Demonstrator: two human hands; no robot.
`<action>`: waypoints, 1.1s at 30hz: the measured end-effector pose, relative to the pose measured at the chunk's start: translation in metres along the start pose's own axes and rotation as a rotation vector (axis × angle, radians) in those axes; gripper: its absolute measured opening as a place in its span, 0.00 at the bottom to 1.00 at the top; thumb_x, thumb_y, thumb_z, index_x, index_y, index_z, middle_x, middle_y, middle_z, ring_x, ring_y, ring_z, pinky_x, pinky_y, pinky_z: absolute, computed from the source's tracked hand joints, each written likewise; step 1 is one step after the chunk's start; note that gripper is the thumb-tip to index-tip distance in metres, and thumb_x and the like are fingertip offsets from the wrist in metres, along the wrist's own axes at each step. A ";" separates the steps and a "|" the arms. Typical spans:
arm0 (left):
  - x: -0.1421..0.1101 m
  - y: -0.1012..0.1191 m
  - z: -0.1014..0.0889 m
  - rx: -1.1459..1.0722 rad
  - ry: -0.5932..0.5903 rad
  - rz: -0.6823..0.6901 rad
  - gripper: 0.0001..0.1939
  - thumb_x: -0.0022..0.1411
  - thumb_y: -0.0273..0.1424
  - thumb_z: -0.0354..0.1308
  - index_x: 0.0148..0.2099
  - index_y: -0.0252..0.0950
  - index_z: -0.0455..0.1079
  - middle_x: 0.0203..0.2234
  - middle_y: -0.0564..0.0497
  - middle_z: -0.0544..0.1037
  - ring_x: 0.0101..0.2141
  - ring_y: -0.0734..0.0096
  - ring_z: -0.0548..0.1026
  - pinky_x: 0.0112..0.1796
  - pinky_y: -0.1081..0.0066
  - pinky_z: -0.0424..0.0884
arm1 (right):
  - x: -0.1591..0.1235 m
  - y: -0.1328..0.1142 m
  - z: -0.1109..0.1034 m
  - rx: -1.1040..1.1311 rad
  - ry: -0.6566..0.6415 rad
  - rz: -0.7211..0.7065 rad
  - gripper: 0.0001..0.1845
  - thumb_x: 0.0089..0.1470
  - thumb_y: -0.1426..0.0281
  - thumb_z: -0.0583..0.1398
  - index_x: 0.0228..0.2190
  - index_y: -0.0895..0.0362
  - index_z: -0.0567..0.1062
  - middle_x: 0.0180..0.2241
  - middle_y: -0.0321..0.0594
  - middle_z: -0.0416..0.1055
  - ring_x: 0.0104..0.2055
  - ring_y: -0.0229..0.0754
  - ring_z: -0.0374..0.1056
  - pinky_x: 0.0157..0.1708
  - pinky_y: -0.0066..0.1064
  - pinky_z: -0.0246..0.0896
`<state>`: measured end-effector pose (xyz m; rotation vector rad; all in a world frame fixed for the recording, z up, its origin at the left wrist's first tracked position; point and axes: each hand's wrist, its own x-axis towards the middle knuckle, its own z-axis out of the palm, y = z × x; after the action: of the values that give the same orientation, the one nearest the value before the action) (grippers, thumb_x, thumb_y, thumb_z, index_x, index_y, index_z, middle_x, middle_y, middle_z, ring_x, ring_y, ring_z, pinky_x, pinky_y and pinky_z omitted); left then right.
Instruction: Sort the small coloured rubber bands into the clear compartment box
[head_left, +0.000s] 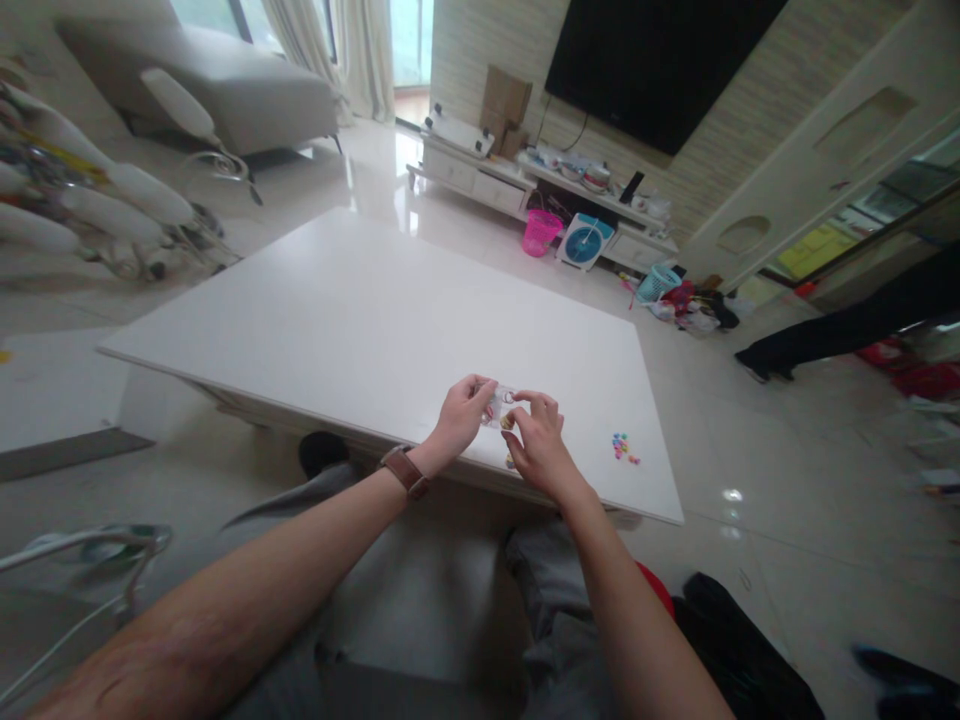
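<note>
At the front edge of the white table, my left hand [463, 408] is closed on a small clear plastic case or packet [496, 402] with small coloured bits in it. I cannot make out exactly what these bits are. My right hand [538, 438] is bent over the right side of the clear container, its thumb and index finger close around a small yellowish piece [507, 422]. Another small dark-and-yellow thing [510, 461] lies at the table edge below that hand. To the right, several small bright beads or pieces [619, 445] lie loose in a cluster.
The white table [360, 310] stretches away ahead of me. Beyond it stand a low TV cabinet [480, 185], a pink basket [541, 232] and a blue-and-white fan [585, 242]. A person's dark-trousered leg [832, 330] is at the right. White-padded equipment [112, 190] stands at the left.
</note>
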<state>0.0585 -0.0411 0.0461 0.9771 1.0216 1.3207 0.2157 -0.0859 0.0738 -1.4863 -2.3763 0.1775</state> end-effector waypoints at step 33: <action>0.012 0.008 -0.009 -0.189 0.169 -0.249 0.14 0.55 0.41 0.61 0.33 0.33 0.72 0.22 0.51 0.74 0.21 0.74 0.71 0.23 0.74 0.64 | 0.020 0.101 0.094 0.097 -0.002 0.430 0.06 0.55 0.75 0.58 0.26 0.58 0.70 0.31 0.39 0.69 0.32 0.38 0.64 0.37 0.30 0.56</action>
<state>0.0473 -0.0294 0.0504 0.5831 1.0856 1.2789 0.2618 -0.0165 -0.0379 -1.9273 -1.9857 0.3876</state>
